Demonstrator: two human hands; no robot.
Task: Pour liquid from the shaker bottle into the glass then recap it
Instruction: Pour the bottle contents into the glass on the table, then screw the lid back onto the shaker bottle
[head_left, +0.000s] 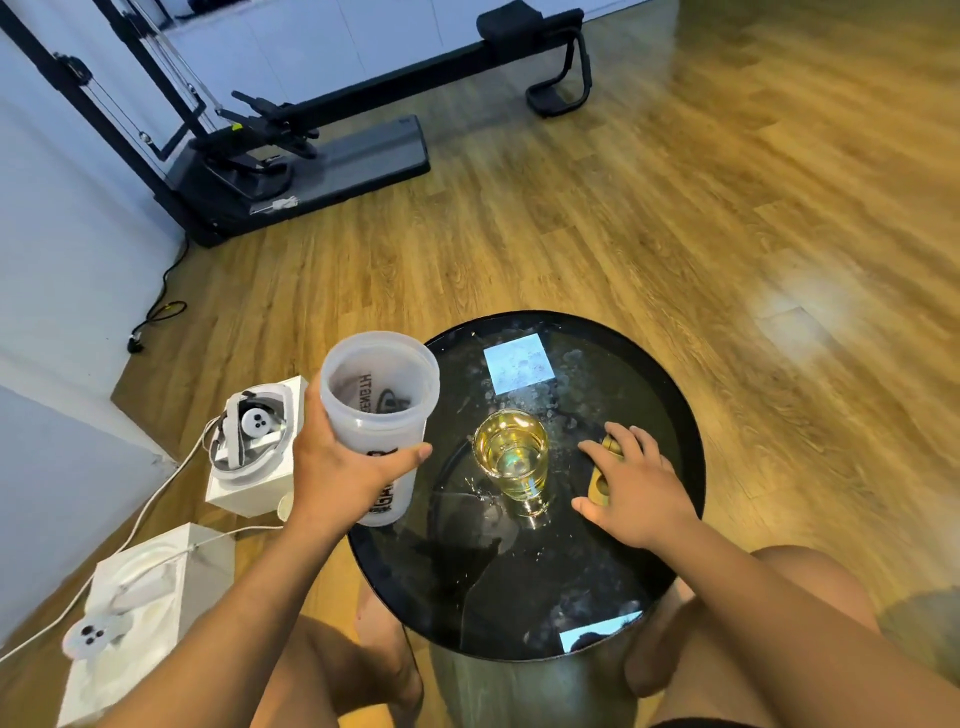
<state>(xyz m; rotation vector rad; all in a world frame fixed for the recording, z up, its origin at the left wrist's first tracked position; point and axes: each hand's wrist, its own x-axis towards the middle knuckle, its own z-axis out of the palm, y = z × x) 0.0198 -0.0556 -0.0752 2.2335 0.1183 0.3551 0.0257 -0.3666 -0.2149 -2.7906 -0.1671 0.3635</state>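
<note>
The shaker bottle (382, 415), uncapped and showing no liquid inside, sits left of centre in the frame, gripped around its lower half by the left hand (337, 467) and tilted slightly over the table's left edge. Just right of it stands the glass (514, 462) of yellow liquid. Further right, the right hand (639, 488) lies spread over a yellowish cap (600, 480); whether it grips it cannot be told. All rest on a round black table (691, 415) above a wooden floor (571, 208), with white boxes (249, 483) lower left and an exercise machine (291, 130) upper left.
</note>
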